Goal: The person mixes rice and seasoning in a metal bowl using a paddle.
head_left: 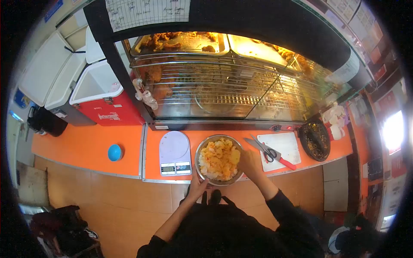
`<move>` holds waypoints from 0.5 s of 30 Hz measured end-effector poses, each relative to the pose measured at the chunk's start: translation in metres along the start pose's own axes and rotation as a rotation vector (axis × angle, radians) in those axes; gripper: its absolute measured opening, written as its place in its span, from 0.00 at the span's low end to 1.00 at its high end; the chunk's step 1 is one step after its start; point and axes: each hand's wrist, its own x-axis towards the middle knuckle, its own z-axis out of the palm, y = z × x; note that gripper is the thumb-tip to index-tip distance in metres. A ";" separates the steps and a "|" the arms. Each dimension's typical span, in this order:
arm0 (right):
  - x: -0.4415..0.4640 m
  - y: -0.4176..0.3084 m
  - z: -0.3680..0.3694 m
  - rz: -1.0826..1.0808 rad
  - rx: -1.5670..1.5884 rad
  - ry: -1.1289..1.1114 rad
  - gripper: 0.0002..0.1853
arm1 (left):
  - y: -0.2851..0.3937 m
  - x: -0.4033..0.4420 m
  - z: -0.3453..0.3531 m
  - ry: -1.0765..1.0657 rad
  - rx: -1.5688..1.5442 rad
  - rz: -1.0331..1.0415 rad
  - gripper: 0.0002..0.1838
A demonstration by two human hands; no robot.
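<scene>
A round metal bowl (235, 178) stands at the counter's front edge, filled with rice (217, 159), white at the lower left and orange-yellow elsewhere. My left hand (198, 185) grips the bowl's lower left rim. At the right rim, my right hand (249, 164) is closed, its fingers partly hidden from above. A pale yellow flat shape in the rice lies beside those fingers; I cannot tell whether it is a utensil's blade. Left of the bowl is a digital kitchen scale (174, 148).
A cutting board (284, 144) carries a red-handled knife (282, 161) and scissors (269, 152). Farther right sits a dark stone mortar (315, 141). On the left are a small blue bowl (115, 152) and a red cooler (107, 107). Behind the counter's work area rises a heated display case (215, 124).
</scene>
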 end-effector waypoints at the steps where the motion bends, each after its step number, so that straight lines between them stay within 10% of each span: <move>1: -0.004 0.000 0.004 0.017 -0.030 -0.039 0.05 | -0.005 0.001 -0.003 0.004 0.000 0.000 0.42; 5: 0.003 0.010 0.071 0.130 -0.022 0.000 0.07 | -0.014 0.010 -0.016 -0.050 0.070 -0.062 0.42; 15: -0.024 0.035 0.082 -0.396 0.127 0.138 0.12 | 0.010 0.042 -0.038 -0.177 0.019 -0.261 0.46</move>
